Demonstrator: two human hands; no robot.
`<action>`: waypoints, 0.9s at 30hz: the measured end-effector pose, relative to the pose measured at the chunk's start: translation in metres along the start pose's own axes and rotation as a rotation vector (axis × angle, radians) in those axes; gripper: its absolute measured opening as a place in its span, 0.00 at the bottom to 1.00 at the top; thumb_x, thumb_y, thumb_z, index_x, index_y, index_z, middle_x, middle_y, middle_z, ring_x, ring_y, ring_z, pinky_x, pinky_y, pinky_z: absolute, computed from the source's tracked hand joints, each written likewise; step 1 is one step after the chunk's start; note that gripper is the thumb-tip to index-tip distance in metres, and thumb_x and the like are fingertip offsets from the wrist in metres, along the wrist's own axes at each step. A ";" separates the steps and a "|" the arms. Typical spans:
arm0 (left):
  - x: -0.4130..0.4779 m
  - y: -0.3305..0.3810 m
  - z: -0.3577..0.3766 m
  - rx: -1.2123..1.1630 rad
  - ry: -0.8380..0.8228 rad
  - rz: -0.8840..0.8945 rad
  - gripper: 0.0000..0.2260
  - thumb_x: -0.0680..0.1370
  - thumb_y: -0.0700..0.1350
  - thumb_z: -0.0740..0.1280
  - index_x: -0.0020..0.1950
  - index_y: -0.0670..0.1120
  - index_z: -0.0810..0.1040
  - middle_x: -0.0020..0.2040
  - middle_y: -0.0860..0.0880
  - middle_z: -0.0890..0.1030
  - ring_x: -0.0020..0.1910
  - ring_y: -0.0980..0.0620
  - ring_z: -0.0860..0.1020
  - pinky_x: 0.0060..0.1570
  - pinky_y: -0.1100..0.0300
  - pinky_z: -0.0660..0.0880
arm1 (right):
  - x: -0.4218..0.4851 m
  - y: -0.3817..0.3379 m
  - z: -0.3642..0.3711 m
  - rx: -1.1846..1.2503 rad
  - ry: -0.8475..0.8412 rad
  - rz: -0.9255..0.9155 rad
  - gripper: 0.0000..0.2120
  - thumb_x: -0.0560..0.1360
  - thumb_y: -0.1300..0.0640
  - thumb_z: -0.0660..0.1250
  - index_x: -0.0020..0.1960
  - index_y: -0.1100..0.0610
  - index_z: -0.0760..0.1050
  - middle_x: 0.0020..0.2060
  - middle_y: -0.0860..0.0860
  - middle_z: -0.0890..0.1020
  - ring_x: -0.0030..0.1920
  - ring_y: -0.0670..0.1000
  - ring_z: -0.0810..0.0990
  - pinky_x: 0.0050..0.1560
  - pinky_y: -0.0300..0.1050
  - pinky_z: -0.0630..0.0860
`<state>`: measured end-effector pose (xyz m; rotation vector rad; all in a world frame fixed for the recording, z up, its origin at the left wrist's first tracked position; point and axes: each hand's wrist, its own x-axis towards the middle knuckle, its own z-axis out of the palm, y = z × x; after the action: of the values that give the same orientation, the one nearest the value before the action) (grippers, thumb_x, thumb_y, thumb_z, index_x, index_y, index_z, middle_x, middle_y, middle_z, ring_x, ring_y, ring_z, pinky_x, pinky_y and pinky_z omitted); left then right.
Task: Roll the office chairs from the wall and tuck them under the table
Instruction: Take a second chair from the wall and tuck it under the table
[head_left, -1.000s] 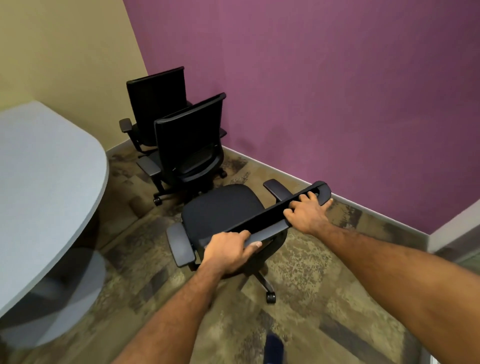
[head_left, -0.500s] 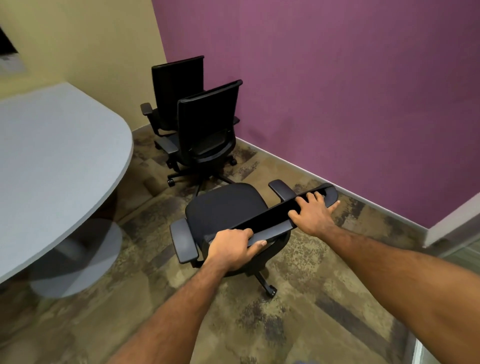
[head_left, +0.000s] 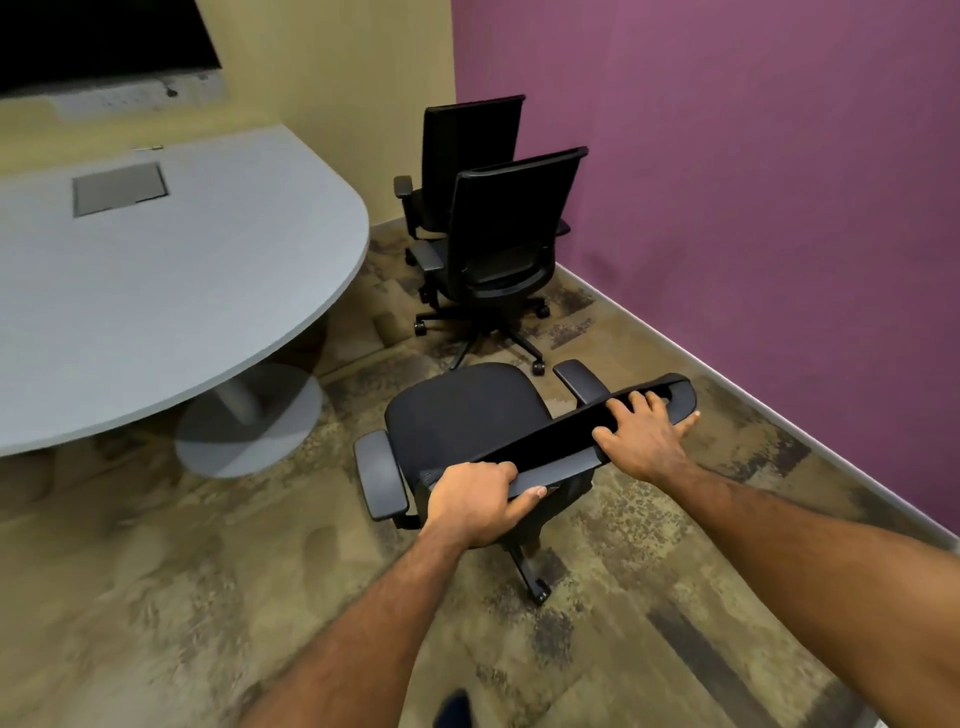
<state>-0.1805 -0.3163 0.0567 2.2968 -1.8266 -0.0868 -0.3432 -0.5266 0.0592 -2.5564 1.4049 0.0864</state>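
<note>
A black office chair (head_left: 462, 415) stands on the carpet in front of me, its seat facing the table. My left hand (head_left: 475, 501) grips the left end of its backrest top, thumb under the edge. My right hand (head_left: 641, 434) holds the right end, fingers curled over the top rim. The grey rounded table (head_left: 182, 270) on a round pedestal base (head_left: 249, 421) lies to the left of the chair. Two more black office chairs stand by the purple wall, one (head_left: 498, 249) nearer and another (head_left: 462, 150) behind it in the corner.
The purple wall (head_left: 753, 182) runs along the right with a baseboard at the floor. A dark screen (head_left: 104, 36) hangs on the beige wall behind the table. A grey hatch (head_left: 119, 188) sits in the tabletop. Open carpet (head_left: 156, 597) spreads at lower left.
My view has swung left, bringing more of the table and the screen into sight. The chair in my hands has turned slightly toward the table. Both hands keep their hold on the backrest.
</note>
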 end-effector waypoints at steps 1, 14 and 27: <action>-0.008 0.002 0.000 -0.002 0.005 -0.015 0.27 0.76 0.72 0.46 0.41 0.53 0.72 0.32 0.54 0.73 0.33 0.48 0.78 0.29 0.54 0.61 | -0.004 -0.003 0.002 -0.001 -0.003 -0.016 0.24 0.75 0.40 0.53 0.69 0.47 0.69 0.74 0.53 0.64 0.77 0.59 0.55 0.66 0.83 0.40; -0.116 0.000 -0.009 0.014 0.054 -0.222 0.24 0.78 0.71 0.49 0.41 0.52 0.69 0.36 0.52 0.76 0.36 0.47 0.78 0.31 0.53 0.64 | -0.059 -0.061 0.034 0.191 0.190 -0.267 0.22 0.73 0.44 0.59 0.64 0.50 0.63 0.63 0.55 0.63 0.73 0.60 0.54 0.72 0.77 0.38; -0.215 -0.061 -0.032 0.027 0.027 -0.446 0.43 0.73 0.79 0.44 0.82 0.56 0.54 0.83 0.49 0.53 0.81 0.39 0.50 0.76 0.36 0.49 | -0.099 -0.172 0.057 0.007 0.017 -0.399 0.33 0.73 0.32 0.51 0.77 0.36 0.57 0.79 0.55 0.55 0.79 0.58 0.45 0.72 0.76 0.36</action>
<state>-0.1663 -0.0905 0.0589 2.6659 -1.2792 -0.0975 -0.2495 -0.3434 0.0482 -2.7799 0.8715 -0.0059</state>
